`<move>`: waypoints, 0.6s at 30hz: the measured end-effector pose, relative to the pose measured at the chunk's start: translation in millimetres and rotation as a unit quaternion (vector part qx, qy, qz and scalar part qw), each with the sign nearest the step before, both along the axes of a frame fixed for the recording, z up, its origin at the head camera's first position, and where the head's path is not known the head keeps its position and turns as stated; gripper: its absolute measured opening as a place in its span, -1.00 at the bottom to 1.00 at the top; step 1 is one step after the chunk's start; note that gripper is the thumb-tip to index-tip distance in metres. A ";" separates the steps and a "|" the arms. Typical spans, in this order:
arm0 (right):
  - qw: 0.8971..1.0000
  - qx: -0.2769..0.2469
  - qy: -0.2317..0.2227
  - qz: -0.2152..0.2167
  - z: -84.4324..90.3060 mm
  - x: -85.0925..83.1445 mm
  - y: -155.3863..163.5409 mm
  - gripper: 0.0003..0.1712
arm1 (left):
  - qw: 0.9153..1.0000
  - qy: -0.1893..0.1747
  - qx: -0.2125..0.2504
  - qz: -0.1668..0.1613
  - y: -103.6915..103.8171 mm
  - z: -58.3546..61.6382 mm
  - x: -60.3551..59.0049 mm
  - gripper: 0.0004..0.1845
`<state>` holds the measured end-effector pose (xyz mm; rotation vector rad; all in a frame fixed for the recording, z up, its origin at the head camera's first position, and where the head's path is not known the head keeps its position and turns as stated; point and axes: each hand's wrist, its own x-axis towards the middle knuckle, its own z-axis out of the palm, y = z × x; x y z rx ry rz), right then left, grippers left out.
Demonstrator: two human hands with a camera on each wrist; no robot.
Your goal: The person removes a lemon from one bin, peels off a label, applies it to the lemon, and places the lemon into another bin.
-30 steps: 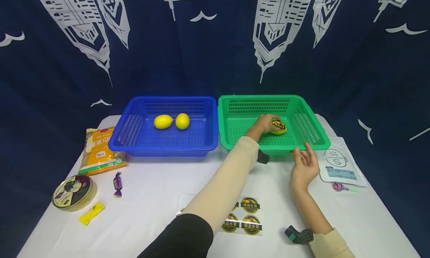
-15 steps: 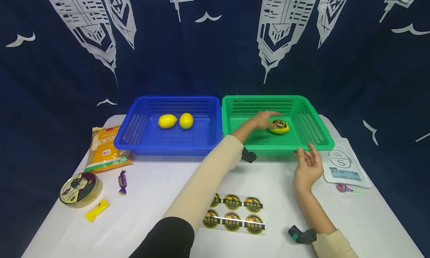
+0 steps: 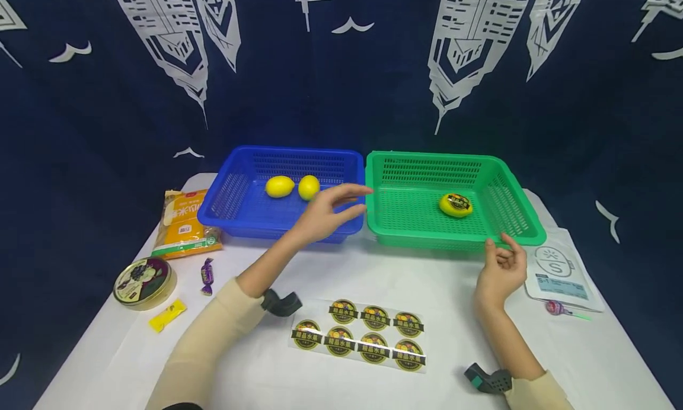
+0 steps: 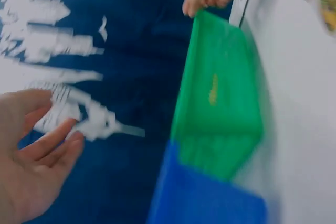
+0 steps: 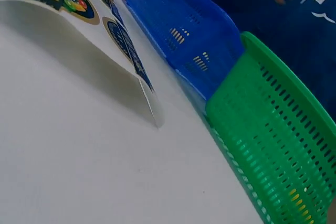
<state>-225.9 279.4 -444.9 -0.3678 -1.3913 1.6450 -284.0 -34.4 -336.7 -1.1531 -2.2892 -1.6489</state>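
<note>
Centre of the head view: left hand (image 3: 325,215) hanging in the air over the near right corner of the blue perforated plastic basket (image 3: 251,211), fingers straight and spread, gripping nothing. Lower right of centre: right hand (image 3: 501,269) poised just off the front rim of the green perforated plastic basket (image 3: 411,232), fingers loosely curled, empty too. Right half of that green basket's floor: yellow lemon-shaped fruit with a round dark sticker (image 3: 455,204), lying alone, well apart from both hands. Back of the blue basket: two plain yellow lemon-shaped fruits (image 3: 291,186), side by side.

Bottom centre: white sheet of round black-and-gold stickers (image 3: 358,335), six showing, characters across each too small to read. Left wrist view heavily blurred, open palm only at lower left, fruit a yellow smear. Right wrist view cut tight: sticker sheet edge curling up, basket walls, no right fingers visible.

Far left: orange food packet (image 3: 184,229) with large pale characters, unreadable; round tin with a fruit picture (image 3: 143,281); purple wrapped sweet (image 3: 206,274); small yellow sachet (image 3: 167,315). Far right: white pouch (image 3: 560,269) bearing a circled letter S, small print illegible, with a pink lollipop (image 3: 557,308) at its lower edge.
</note>
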 end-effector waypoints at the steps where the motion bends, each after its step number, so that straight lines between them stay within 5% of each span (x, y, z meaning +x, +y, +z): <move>1: 1.000 0.004 0.017 0.002 1.9 0.0 -1.6 -0.71 | 0.999 0.004 0.032 0.023 -13.9 -5.3 7.4 -0.67; 3: 0.998 0.019 0.057 0.009 8.1 -1.2 -8.1 -0.77 | 0.991 0.015 0.100 0.084 -39.3 -18.6 19.2 -0.69; 5: 0.993 0.032 0.105 0.034 16.6 -5.3 -17.8 -0.79 | 0.972 0.026 0.164 0.168 -61.0 -33.5 28.7 -0.72; 8: 0.984 0.081 0.142 0.065 34.4 -13.2 -39.2 -0.78 | 0.923 0.006 0.217 0.319 -84.3 -55.3 41.2 -0.72; 11: 0.973 0.150 0.141 0.108 58.5 -19.6 -68.4 -0.76 | 0.872 -0.063 0.234 0.426 -96.5 -73.8 49.7 -0.66; 14: 0.956 0.208 0.120 0.170 82.1 -28.9 -102.1 -0.71 | 0.849 -0.134 0.241 0.450 -101.4 -85.7 52.0 -0.58; 18: 0.935 0.233 0.083 0.253 93.1 -59.1 -146.5 -0.62 | 0.849 -0.179 0.276 0.413 -104.5 -91.5 46.6 -0.52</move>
